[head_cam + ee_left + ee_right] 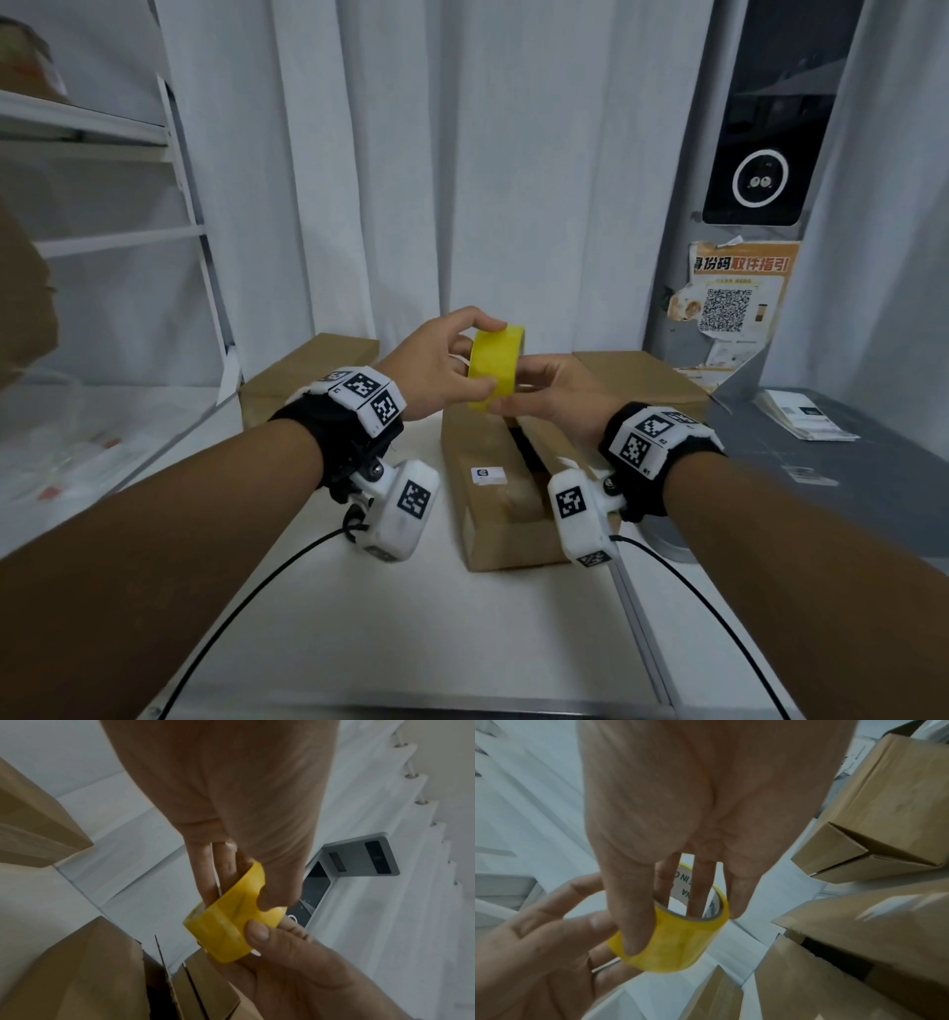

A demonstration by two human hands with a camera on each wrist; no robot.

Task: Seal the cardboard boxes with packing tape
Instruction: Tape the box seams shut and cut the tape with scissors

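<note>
Centre frame: left grip (436, 366) and right grip (561, 391) both pinch the tape (497, 371), probably seeking its free end. The unsealed box (494, 496) lies below.

Yellow tape roll (497, 369); brown cardboard box (500, 493); black-white checkered wrist markers (365, 386).

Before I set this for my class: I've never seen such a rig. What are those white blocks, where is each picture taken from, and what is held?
No machine: a person works with bare hands. The wide picture comes from a head camera. The white blocks under the wrists are cameras; each looks along its own hand. The left hand and right hand together hold a yellow tape roll above a brown cardboard box, flaps not closed, on a white table. The right hand's fingers pass through the roll's hole.
</note>
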